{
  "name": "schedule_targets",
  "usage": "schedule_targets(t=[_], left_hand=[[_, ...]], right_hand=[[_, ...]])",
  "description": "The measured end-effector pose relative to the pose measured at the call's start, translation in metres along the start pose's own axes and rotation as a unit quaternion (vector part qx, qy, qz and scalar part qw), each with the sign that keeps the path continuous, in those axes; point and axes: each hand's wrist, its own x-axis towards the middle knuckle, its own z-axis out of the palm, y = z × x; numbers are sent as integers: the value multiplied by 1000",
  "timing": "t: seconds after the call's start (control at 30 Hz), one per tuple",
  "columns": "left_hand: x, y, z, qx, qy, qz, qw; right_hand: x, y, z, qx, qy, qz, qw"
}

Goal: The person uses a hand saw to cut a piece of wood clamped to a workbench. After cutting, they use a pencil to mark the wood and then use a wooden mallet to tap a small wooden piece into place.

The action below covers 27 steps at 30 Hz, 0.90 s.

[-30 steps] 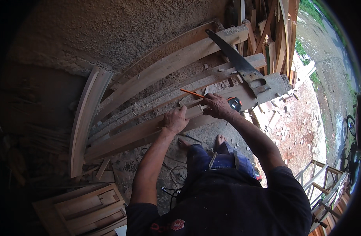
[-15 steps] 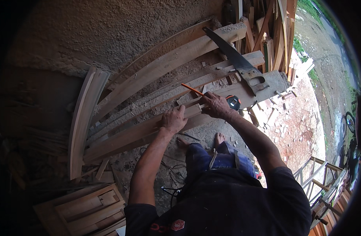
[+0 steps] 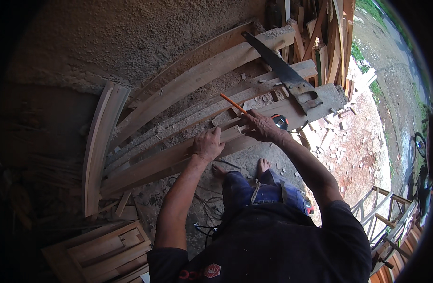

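My left hand is closed round a pale wooden board that lies diagonally below the other lengths of timber. My right hand pinches an orange pencil over this board's right end, its tip end hidden by my fingers. An orange and black tape measure sits just right of my right hand, partly behind it. A handsaw lies across the beams above, its handle on a wide plank.
Timber offcuts lean at the top right by a rough wall. Upright boards stand at left, panelled frames below. Cables lie near my bare feet. A wooden ladder-like frame and a bicycle are at right.
The pencil in my right hand has tilted more steeply, its far end rising slightly. My left hand stays on the board. The view has shifted a little.
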Motion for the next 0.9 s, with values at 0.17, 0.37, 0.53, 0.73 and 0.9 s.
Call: schedule_targets(t=[0.17,0.37,0.53,0.73,0.9], left_hand=[[-3,-5,7,-9,35,13,999],[-6,-6,6,-9,45,16,999],[-3,-4,7,-7,35,10,999],[-1,-8,9,-13,30,5,999],[-7,-8,12,-10,35,6,999]], right_hand=[[-42,-20,-24,187,107,87,973],[-77,-56,-37,195,202,128,951],[-69,-22,-11,140,174,190,956],[-57,-6,-1,-54,283,48,956],[-53,-66,-49,196,129,271,934]])
